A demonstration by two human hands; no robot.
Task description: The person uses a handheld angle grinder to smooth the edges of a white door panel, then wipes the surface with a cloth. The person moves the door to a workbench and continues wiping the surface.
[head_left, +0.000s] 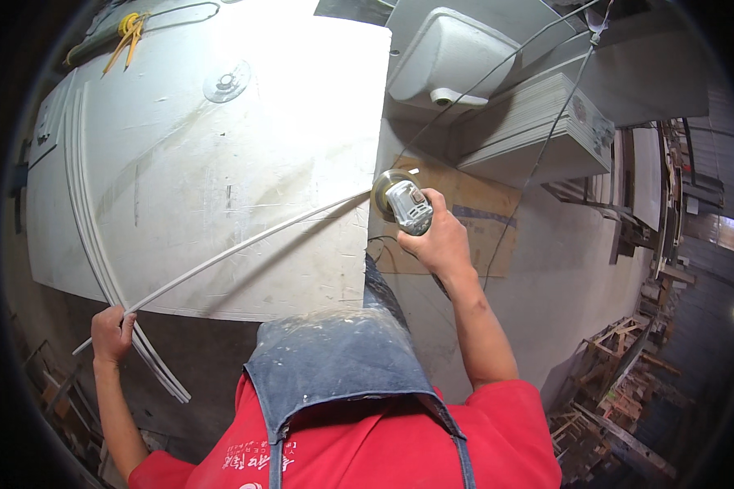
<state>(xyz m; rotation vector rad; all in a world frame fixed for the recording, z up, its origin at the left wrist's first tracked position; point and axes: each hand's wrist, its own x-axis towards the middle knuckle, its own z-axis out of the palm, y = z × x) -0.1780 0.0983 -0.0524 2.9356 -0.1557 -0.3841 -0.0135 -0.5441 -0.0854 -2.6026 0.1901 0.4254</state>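
A long, thin white strip [253, 240] slants across the white work table [302, 269], its near end jutting past the table's left front corner. My left hand [112, 334] is closed around that strip near this end. In my right hand [442, 240] is an angle grinder [410, 208], held just off the table's right edge. Its round disc [390, 192] looks blurred and meets the far end of the strip, or lies very near it. Several similar white strips [86, 220] lie along the table's left side and overhang its front, beside my left hand.
A clear round disc [227, 80] and a yellow tool with pencils [129, 33] lie on the table. Beyond its right edge are a white basin [461, 57], stacked panels [538, 130] and cardboard [489, 220] on the floor. A cable [538, 159] hangs there.
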